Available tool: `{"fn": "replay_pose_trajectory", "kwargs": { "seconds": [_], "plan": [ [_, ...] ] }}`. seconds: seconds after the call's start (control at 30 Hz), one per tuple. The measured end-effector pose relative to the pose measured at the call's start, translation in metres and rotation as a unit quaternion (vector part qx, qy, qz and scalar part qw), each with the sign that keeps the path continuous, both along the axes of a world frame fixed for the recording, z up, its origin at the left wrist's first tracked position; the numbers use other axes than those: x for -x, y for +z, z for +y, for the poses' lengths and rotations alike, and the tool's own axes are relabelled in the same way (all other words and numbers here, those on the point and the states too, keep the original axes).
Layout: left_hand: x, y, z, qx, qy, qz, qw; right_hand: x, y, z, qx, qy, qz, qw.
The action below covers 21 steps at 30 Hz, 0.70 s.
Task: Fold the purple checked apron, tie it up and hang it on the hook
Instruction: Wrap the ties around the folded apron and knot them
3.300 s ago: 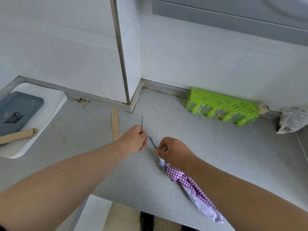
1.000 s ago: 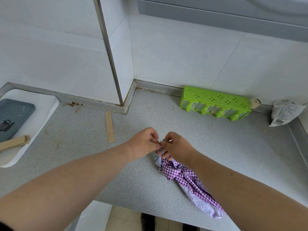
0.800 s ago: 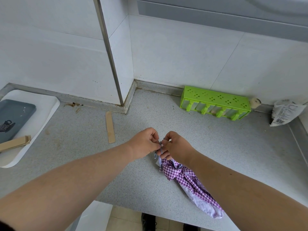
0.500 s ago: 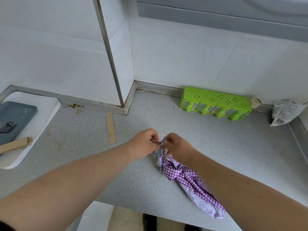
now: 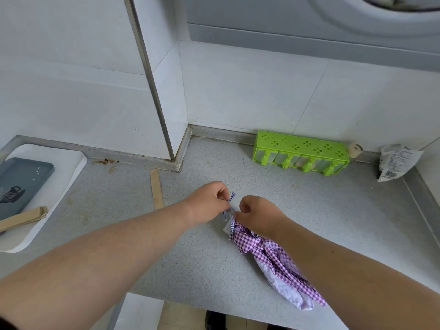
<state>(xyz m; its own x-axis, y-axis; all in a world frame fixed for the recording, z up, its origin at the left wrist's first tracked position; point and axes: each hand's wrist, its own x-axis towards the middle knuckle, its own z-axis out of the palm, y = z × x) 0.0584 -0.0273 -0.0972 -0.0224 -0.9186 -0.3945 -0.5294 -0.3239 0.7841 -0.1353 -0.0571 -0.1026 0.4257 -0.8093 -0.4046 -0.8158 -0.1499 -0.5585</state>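
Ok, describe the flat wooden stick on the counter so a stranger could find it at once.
Start at the wall corner with the metal strip jutting onto the grey counter. Just in front of it lies the wooden stick, bare, pale and alone, unlike the brown stack on the white board further left.

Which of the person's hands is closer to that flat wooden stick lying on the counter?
The left. The left hand sits just right of the wooden stick, pinching the apron string. The right hand is farther right, beyond the left, at the bundled apron.
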Motion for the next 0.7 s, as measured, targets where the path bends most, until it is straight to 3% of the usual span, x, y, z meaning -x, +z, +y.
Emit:
{"fn": "replay_pose_trajectory", "kwargs": {
  "seconds": [0.2,0.5,0.7],
  "plan": [
    [0.013,0.040,-0.014,0.044,-0.034,-0.021,0.998,0.015,0.026,-0.008,0.054,-0.010,-0.046,0.997],
    [0.038,0.117,-0.032,0.118,-0.066,-0.056,0.989,0.030,0.065,-0.026,0.034,0.034,-0.105,0.993],
    [0.044,0.164,-0.040,0.174,-0.083,-0.110,0.975,0.039,0.102,-0.038,0.044,0.008,-0.162,0.986]
  ]
}}
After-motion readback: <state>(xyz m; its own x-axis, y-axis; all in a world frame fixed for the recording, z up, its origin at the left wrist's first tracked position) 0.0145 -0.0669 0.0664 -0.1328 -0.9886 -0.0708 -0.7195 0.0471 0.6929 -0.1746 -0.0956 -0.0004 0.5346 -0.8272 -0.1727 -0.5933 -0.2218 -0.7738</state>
